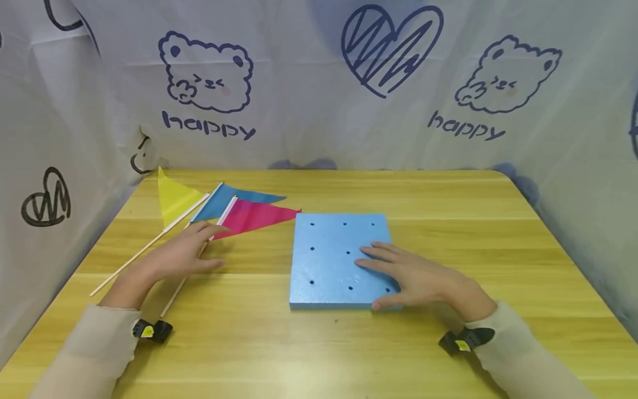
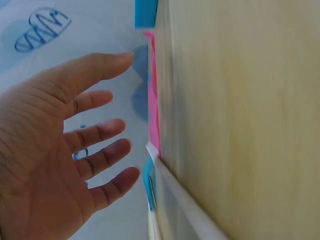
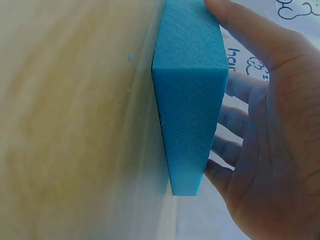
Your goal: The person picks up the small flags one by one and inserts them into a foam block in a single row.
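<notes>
lane: tabletop point(image 1: 259, 288) left of blue block point(image 1: 329, 266) | barrier — pink flag point(image 1: 254, 214) beyond

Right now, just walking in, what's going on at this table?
A person's left hand hovers, fingers apart, just above three triangular pennants lying on the wooden table: yellow pennant, blue pennant and pink pennant. The right hand is spread over the right side of a blue foam block with holes. No pennant stands in any visible hole.
</notes>
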Demonstrator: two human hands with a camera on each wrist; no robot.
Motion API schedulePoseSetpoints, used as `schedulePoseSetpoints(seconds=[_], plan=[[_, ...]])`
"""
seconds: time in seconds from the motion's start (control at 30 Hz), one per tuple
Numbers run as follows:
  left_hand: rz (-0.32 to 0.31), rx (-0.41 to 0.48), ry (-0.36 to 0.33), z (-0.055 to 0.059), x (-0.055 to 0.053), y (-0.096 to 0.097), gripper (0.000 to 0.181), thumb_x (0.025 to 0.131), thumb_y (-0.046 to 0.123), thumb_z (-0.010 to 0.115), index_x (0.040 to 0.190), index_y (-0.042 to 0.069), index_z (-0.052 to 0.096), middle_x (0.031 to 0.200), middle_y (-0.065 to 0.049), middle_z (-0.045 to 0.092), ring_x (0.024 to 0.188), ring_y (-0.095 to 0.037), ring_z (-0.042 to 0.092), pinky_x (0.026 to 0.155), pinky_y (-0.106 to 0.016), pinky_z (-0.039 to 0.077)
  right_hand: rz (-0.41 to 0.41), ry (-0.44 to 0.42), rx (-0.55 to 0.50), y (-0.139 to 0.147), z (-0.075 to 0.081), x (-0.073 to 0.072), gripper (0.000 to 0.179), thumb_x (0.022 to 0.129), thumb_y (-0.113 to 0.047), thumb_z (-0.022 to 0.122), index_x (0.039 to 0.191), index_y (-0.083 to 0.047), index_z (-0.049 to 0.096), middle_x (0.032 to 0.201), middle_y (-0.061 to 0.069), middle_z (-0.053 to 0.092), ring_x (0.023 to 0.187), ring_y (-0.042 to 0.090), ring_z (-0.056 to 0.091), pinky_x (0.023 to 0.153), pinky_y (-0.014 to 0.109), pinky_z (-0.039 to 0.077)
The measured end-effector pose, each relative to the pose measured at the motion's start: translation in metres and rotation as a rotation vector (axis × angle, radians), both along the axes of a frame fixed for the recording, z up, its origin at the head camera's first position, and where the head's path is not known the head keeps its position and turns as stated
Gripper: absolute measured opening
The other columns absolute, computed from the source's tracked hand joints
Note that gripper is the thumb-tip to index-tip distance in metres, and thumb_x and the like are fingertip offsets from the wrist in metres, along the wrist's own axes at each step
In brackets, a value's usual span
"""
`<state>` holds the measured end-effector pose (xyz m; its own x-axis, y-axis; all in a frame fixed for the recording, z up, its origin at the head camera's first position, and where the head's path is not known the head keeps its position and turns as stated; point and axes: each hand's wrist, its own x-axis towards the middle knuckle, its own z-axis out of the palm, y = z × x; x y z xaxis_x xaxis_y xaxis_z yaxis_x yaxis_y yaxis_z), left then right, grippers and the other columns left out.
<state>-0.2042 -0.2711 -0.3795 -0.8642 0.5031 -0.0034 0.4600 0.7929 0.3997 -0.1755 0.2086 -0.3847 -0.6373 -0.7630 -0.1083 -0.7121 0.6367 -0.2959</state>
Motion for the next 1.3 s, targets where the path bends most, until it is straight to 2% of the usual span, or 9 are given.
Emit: schedulePoseSetpoints(seconds=[0.3, 0.43, 0.57, 0.67, 0.73, 0.8, 0.9, 1.13, 1.3], plan=[[-0.023, -0.034, -0.068, -0.007, -0.011, -0.028, 0.089, 0.081, 0.043, 0.08, 0.147, -0.001, 0.04, 0.148, -0.024, 0.035, 0.134, -0.045, 0.033, 0.107, -0.061, 0.031, -0.007, -0.008, -0.013, 0.001, 0.0, 0.001, 0.088, 0.084, -0.071, 0.058, 0.155, -0.025, 0.031, 0.162, 0.003, 0.019, 0.147, 0.035, 0.011, 0.112, 0.061, 0.021], [-0.026, -0.047, -0.093, -0.007, -0.011, -0.035, 0.087, 0.079, 0.036, 0.082, 0.145, -0.004, 0.041, 0.145, -0.027, 0.037, 0.131, -0.047, 0.034, 0.105, -0.062, 0.032, -0.013, -0.016, -0.016, 0.001, -0.001, 0.002, 0.088, 0.084, -0.071, 0.058, 0.155, -0.025, 0.031, 0.162, 0.003, 0.019, 0.147, 0.034, 0.011, 0.113, 0.061, 0.021], [0.0, -0.073, -0.117, -0.007, -0.009, -0.038, 0.089, 0.077, 0.033, 0.083, 0.145, -0.004, 0.04, 0.138, -0.028, 0.041, 0.127, -0.049, 0.037, 0.102, -0.064, 0.034, -0.017, -0.024, -0.015, 0.002, -0.002, 0.003, 0.088, 0.084, -0.071, 0.058, 0.155, -0.026, 0.031, 0.162, 0.002, 0.018, 0.148, 0.033, 0.01, 0.113, 0.061, 0.021], [0.006, -0.083, -0.125, -0.007, -0.007, -0.041, 0.09, 0.075, 0.033, 0.083, 0.144, -0.007, 0.04, 0.13, -0.026, 0.046, 0.118, -0.044, 0.044, 0.098, -0.06, 0.04, -0.015, -0.027, -0.015, 0.002, -0.003, 0.003, 0.088, 0.084, -0.07, 0.058, 0.155, -0.026, 0.03, 0.162, 0.002, 0.017, 0.148, 0.033, 0.01, 0.113, 0.061, 0.021], [0.0, -0.076, -0.128, -0.008, -0.008, -0.043, 0.087, 0.075, 0.03, 0.083, 0.142, -0.008, 0.042, 0.125, -0.022, 0.048, 0.109, -0.036, 0.048, 0.092, -0.052, 0.044, -0.013, -0.023, -0.017, 0.002, -0.004, 0.003, 0.088, 0.084, -0.07, 0.058, 0.155, -0.026, 0.029, 0.162, 0.002, 0.017, 0.147, 0.034, 0.01, 0.112, 0.062, 0.021], [-0.003, -0.063, -0.136, -0.009, -0.009, -0.044, 0.083, 0.076, 0.027, 0.083, 0.14, -0.009, 0.045, 0.122, -0.018, 0.048, 0.1, -0.028, 0.048, 0.085, -0.044, 0.046, -0.015, -0.016, -0.014, 0.002, -0.005, 0.002, 0.088, 0.084, -0.07, 0.057, 0.155, -0.027, 0.029, 0.162, 0.002, 0.017, 0.148, 0.034, 0.01, 0.113, 0.061, 0.021], [0.003, -0.044, -0.158, -0.008, -0.011, -0.046, 0.078, 0.077, 0.023, 0.082, 0.14, -0.007, 0.047, 0.12, -0.015, 0.047, 0.093, -0.023, 0.044, 0.077, -0.036, 0.044, -0.018, -0.002, -0.009, 0.003, -0.004, 0.001, 0.089, 0.084, -0.071, 0.056, 0.156, -0.027, 0.028, 0.162, 0.002, 0.016, 0.148, 0.033, 0.009, 0.113, 0.06, 0.021], [-0.019, -0.019, -0.176, -0.008, -0.01, -0.041, 0.075, 0.076, 0.013, 0.077, 0.141, -0.005, 0.046, 0.108, -0.011, 0.045, 0.087, -0.021, 0.042, 0.07, -0.031, 0.04, -0.009, -0.01, -0.008, 0.002, -0.002, 0.001, 0.089, 0.084, -0.071, 0.057, 0.155, -0.026, 0.029, 0.162, 0.003, 0.017, 0.148, 0.033, 0.009, 0.113, 0.06, 0.021], [-0.009, -0.055, -0.182, -0.007, -0.008, -0.033, 0.076, 0.076, 0.009, 0.074, 0.144, -0.004, 0.043, 0.098, -0.007, 0.046, 0.079, -0.017, 0.043, 0.065, -0.029, 0.041, -0.014, -0.015, -0.01, 0.002, -0.003, 0.001, 0.088, 0.084, -0.07, 0.057, 0.155, -0.026, 0.03, 0.162, 0.002, 0.017, 0.148, 0.033, 0.009, 0.113, 0.06, 0.021]])
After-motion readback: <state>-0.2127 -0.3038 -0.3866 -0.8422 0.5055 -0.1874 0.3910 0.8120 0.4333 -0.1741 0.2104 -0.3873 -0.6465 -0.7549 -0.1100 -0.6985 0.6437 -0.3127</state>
